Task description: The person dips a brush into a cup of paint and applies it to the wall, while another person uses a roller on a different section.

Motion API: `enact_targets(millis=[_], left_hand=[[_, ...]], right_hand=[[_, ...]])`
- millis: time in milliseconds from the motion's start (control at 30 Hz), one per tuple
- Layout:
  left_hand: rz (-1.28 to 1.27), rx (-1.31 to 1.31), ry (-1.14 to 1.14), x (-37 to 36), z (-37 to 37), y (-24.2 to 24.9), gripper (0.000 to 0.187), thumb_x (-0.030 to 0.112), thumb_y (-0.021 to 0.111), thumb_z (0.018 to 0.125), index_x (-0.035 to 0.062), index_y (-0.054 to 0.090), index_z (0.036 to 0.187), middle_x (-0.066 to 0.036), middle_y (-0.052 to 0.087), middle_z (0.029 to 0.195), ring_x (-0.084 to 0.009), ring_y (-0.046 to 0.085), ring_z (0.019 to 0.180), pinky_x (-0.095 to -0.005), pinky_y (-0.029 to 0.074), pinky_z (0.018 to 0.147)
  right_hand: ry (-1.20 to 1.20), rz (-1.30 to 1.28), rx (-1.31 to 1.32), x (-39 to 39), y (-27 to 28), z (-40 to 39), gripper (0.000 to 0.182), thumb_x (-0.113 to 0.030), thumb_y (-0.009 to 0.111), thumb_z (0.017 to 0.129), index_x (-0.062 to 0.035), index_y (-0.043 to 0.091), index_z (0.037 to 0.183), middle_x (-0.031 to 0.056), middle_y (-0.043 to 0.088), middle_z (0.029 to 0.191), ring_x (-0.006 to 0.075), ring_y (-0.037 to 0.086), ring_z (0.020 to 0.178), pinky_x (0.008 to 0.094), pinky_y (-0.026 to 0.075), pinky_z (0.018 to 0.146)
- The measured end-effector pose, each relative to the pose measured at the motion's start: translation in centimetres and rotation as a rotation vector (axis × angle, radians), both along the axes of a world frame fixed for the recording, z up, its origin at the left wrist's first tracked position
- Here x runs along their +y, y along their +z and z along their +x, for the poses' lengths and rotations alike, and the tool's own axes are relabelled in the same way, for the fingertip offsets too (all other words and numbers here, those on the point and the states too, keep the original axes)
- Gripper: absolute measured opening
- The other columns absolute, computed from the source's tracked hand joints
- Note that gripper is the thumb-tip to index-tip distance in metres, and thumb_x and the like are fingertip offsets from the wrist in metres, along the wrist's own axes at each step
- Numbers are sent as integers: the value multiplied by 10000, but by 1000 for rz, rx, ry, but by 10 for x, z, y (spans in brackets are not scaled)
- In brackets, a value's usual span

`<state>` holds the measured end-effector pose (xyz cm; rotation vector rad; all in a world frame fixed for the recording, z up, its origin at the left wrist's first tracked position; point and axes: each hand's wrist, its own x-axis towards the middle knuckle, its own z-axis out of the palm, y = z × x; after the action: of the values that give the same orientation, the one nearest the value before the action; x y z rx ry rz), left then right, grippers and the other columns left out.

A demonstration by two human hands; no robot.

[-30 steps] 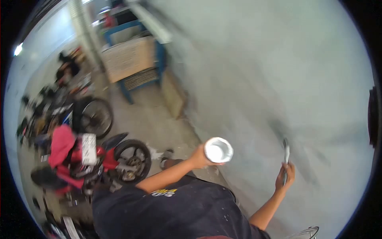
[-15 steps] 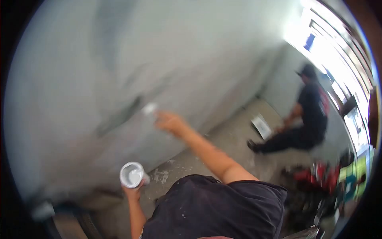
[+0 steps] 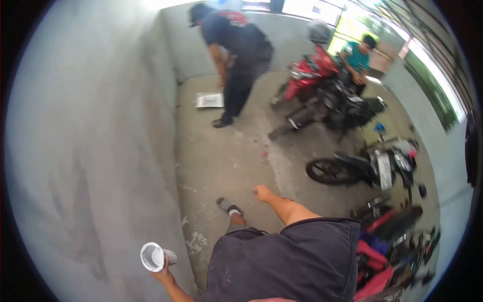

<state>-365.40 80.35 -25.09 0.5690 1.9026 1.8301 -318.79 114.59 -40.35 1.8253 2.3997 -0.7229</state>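
My left hand (image 3: 162,274) grips a white plastic tub (image 3: 171,258) with its open top facing up toward me. White, paint-like residue coats the tub's rim and inside. Low beside the grey wall (image 3: 115,151), the tub stays apart from it. My right hand (image 3: 261,193) is held out over the concrete floor, away from the wall, with its fingers curled. Whatever it may hold is hidden from this angle. Darker smudged patches mark the wall on the left.
A person in dark clothes (image 3: 241,55) bends over a white rectangular container (image 3: 209,100) on the floor. Another person in a teal shirt (image 3: 357,58) sits behind a red motorcycle (image 3: 314,70). More motorcycles (image 3: 372,168) line the right side. My sandalled foot (image 3: 229,205) stands on the floor (image 3: 216,156).
My view has swung right, toward the floor and motorcycles. My right hand, with a blurred white thing at its fingertips before, has left the wall. The bending person stands more upright.
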Motion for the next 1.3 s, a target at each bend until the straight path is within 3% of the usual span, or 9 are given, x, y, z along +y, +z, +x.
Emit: enact_targets(millis=[133,267,400,600,667,900,967,1100,1300], left_hand=[[-104,71,-188,6,-30,-18,690,48,897,663,-35,570,1265,-103,647,1175,-215,617,1041,-368,485,956],[-35,123,-323,27,-47,-18,736,54,916,627,-20,566,1271,-92,644,1181,-226,603,1066,-374,468,979],[89,155,-448,64,-54,-18,743,56,911,633,-13,561,1284,-88,636,1192,-224,602,1078,-373,474,975],[55,248,-441,107,-28,55,759,69,921,621,-2,561,1285,-81,631,1206,-219,602,1086,-365,487,965],[98,233,-463,107,-23,68,755,75,929,605,-2,569,1264,-78,637,1194,-214,608,1073,-362,490,961],[-21,218,-316,111,-9,122,772,94,952,559,25,586,1236,-65,662,1151,-198,625,1049,-362,520,937],[-51,183,-227,108,-10,135,755,97,955,556,28,597,1218,-65,678,1139,-192,638,1036,-363,525,938],[-135,209,-39,104,-11,143,738,126,964,573,29,601,1208,-66,691,1117,-177,649,1015,-349,521,926],[-266,168,165,105,7,91,850,236,991,558,29,533,1244,-92,662,1161,-212,636,1073,-362,508,949]], right_hand=[[-998,150,-34,-137,-2,91,339,-290,656,859,-34,699,1078,217,700,1085,392,660,1052,447,526,903],[-1237,-30,-108,-268,6,103,426,-341,656,852,-30,681,1142,228,684,1151,398,642,1109,459,511,948],[-1359,-123,-29,-308,-8,84,448,-350,663,843,-34,671,1161,234,675,1169,402,634,1120,462,501,965],[-958,-119,130,-220,-4,36,323,-341,672,817,-70,747,975,219,715,997,374,692,977,443,541,838],[-770,-56,283,-181,45,6,216,-283,685,823,-102,762,912,184,726,904,326,715,899,409,541,785],[-180,58,616,-39,94,-99,144,-133,716,802,-136,751,941,141,726,913,310,702,850,384,532,764],[-35,94,666,-14,126,-146,116,-54,731,786,-93,756,892,139,725,877,235,708,805,335,537,735],[298,-37,869,35,177,-247,122,-15,741,775,-90,753,871,130,724,879,253,712,826,339,546,726],[1212,38,1159,87,212,-412,345,27,763,731,-128,717,1035,111,718,1071,333,697,924,385,568,755]])
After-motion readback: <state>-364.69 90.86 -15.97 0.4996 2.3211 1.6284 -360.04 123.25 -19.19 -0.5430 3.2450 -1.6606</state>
